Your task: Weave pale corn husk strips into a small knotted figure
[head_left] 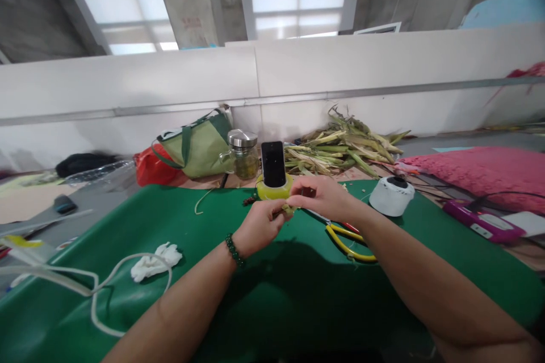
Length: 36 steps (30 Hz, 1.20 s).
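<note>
Over the middle of a green mat (170, 317), my two hands meet. My left hand (259, 227), with a dark green bead bracelet at the wrist, pinches a small pale yellow-green plant piece (288, 211). From the right my right hand (320, 195) reaches to the same piece, its fingertips closed at the top of it. The fingers partly cover the piece, so its exact form is unclear. Just behind stands a phone (273, 163) in a yellow-green holder (266, 191). Yellow-handled scissors (347, 245) lie under my right forearm, beside something red.
Dried leafy stalks (340, 144) are heaped at the back. A lidded glass mug (244, 161) and a green bag (204, 144) stand left of the phone. A white pot-like object (392, 197) and purple power strip (483, 221) sit right; crumpled tissue (156, 262) and a white cable (94, 306) lie left.
</note>
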Each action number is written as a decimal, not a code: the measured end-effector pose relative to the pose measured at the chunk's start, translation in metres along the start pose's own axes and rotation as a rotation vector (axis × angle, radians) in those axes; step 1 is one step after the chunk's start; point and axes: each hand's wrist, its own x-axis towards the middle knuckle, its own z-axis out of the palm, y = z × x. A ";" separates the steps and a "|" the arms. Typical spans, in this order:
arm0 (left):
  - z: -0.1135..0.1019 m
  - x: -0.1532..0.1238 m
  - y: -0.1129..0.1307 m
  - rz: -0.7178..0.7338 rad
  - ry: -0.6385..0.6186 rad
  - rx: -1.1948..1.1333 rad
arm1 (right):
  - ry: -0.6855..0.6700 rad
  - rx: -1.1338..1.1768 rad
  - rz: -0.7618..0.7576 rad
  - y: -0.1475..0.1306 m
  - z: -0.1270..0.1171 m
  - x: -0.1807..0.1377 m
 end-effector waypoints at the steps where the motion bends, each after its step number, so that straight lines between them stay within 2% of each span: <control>1: 0.000 0.000 0.001 -0.005 0.004 0.000 | -0.019 -0.024 0.001 0.001 0.001 0.001; 6: 0.000 -0.001 0.007 -0.004 0.069 0.092 | -0.062 -0.103 0.001 0.006 0.010 0.002; 9: -0.001 -0.002 0.008 0.014 0.036 0.149 | -0.105 -0.117 -0.038 0.007 0.011 0.002; 13: -0.003 -0.003 0.008 0.033 -0.021 0.127 | -0.086 -0.093 -0.038 0.005 0.006 0.002; 16: -0.004 -0.003 0.009 0.033 -0.064 0.024 | -0.072 -0.030 -0.048 0.005 0.001 0.002; 19: -0.006 -0.001 0.010 -0.023 -0.125 -0.223 | -0.090 0.005 -0.042 0.005 -0.003 0.003; 22: -0.009 0.001 0.011 -0.180 -0.238 -0.558 | -0.095 0.011 -0.045 0.004 -0.003 0.003; 24: -0.010 0.002 0.010 -0.310 -0.271 -0.688 | -0.108 0.002 -0.081 0.003 -0.002 0.003; 26: -0.010 0.003 0.008 -0.396 -0.257 -0.718 | -0.133 -0.016 -0.126 0.003 0.001 0.003; 28: -0.008 0.003 0.007 -0.419 -0.248 -0.697 | -0.141 -0.045 -0.150 0.002 0.003 0.003; 36: 0.006 -0.001 0.005 -0.317 -0.210 -0.646 | -0.050 -0.062 -0.221 0.001 -0.003 0.001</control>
